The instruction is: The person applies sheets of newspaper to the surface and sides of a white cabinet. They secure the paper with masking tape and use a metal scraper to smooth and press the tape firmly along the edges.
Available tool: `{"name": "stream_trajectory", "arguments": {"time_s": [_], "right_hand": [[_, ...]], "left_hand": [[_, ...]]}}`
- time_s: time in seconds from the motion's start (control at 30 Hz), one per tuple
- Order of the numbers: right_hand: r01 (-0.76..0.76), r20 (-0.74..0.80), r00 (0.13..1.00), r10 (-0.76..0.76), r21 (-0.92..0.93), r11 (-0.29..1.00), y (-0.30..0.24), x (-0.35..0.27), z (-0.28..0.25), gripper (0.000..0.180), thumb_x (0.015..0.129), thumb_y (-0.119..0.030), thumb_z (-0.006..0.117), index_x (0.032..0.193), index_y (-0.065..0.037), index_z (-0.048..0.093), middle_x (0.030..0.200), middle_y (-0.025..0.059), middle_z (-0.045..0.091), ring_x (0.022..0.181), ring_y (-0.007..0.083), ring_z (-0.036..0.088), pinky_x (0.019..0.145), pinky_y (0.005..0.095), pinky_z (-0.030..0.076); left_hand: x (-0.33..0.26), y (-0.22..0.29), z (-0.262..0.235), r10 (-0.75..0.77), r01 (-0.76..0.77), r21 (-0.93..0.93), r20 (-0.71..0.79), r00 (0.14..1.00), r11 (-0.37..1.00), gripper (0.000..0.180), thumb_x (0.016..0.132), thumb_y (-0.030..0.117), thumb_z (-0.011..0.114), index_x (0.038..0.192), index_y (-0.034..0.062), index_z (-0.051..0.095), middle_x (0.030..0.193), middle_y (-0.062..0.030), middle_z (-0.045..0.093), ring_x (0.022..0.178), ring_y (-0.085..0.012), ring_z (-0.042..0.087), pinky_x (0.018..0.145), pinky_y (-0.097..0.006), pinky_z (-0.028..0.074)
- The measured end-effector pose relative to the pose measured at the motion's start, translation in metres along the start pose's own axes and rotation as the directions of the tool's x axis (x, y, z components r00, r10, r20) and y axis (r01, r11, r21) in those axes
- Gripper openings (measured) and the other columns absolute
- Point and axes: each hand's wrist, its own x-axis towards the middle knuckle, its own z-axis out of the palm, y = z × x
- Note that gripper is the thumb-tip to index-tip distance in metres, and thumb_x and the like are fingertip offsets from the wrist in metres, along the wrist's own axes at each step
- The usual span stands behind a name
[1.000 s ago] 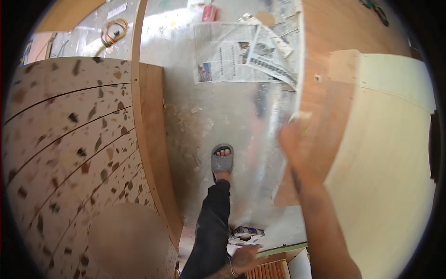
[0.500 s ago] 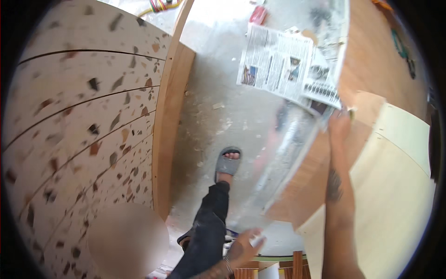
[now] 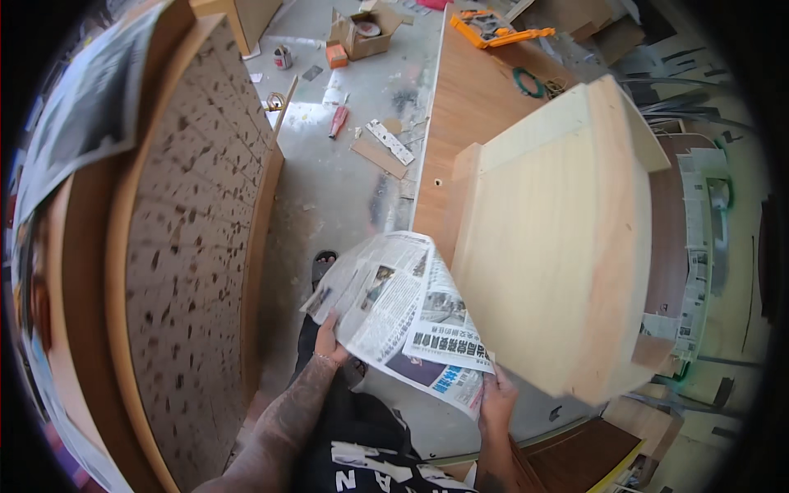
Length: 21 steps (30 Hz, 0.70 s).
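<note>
A folded sheet of newspaper (image 3: 374,308) spreads out in front of my body, one flap drooping over the rest. My left hand (image 3: 329,338) pinches its near left edge. At the right corner my right hand (image 3: 496,394) grips the paper, with the fingers partly hidden behind it. Close to the right of the sheet stands a pale plywood piece (image 3: 542,222) with raised wooden edges, resting on a brown wooden board (image 3: 468,107).
On my left rises a speckled panel (image 3: 193,205) with wooden edging, newspaper (image 3: 90,115) draped beyond it. A red-handled tool (image 3: 338,121), wood strips (image 3: 386,148) and a cardboard box (image 3: 370,29) lie on the floor ahead. An orange tool case (image 3: 497,31) sits at the board's far end.
The newspaper has come from the board's edge, far right, to in front of my body. My left hand, empty before, now holds it too. The view has shifted, showing more of the room.
</note>
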Motion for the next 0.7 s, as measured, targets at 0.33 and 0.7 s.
{"name": "stream_trajectory", "arguments": {"time_s": [0.33, 0.7], "right_hand": [[0.327, -0.07, 0.944, -0.322, 0.089, 0.941, 0.086, -0.124, -0.19, 0.027, 0.094, -0.002, 0.06, 0.118, 0.005, 0.07, 0.105, 0.0083, 0.071, 0.095, 0.0118, 0.063, 0.085, 0.0274, 0.05], [0.534, 0.046, 0.841, -0.539, -0.227, 0.815, 0.087, -0.151, -0.274, 0.022, 0.09, -0.005, 0.055, 0.105, 0.006, 0.067, 0.087, 0.0077, 0.064, 0.083, 0.0183, 0.06, 0.079, 0.0355, 0.05]], "left_hand": [[-0.278, 0.029, 0.001, 0.158, -0.352, 0.229, 0.59, 0.792, 0.908, 0.085, 0.085, 0.041, 0.071, 0.153, 0.004, 0.035, 0.154, -0.0157, 0.044, 0.143, -0.0349, 0.039, 0.12, -0.056, 0.027], [-0.38, 0.03, 0.06, -0.163, -0.102, 0.463, 0.499, 0.851, 0.88, 0.094, 0.093, 0.074, 0.047, 0.154, 0.0038, 0.036, 0.153, -0.0197, 0.044, 0.137, -0.0297, 0.046, 0.113, -0.048, 0.04]]}}
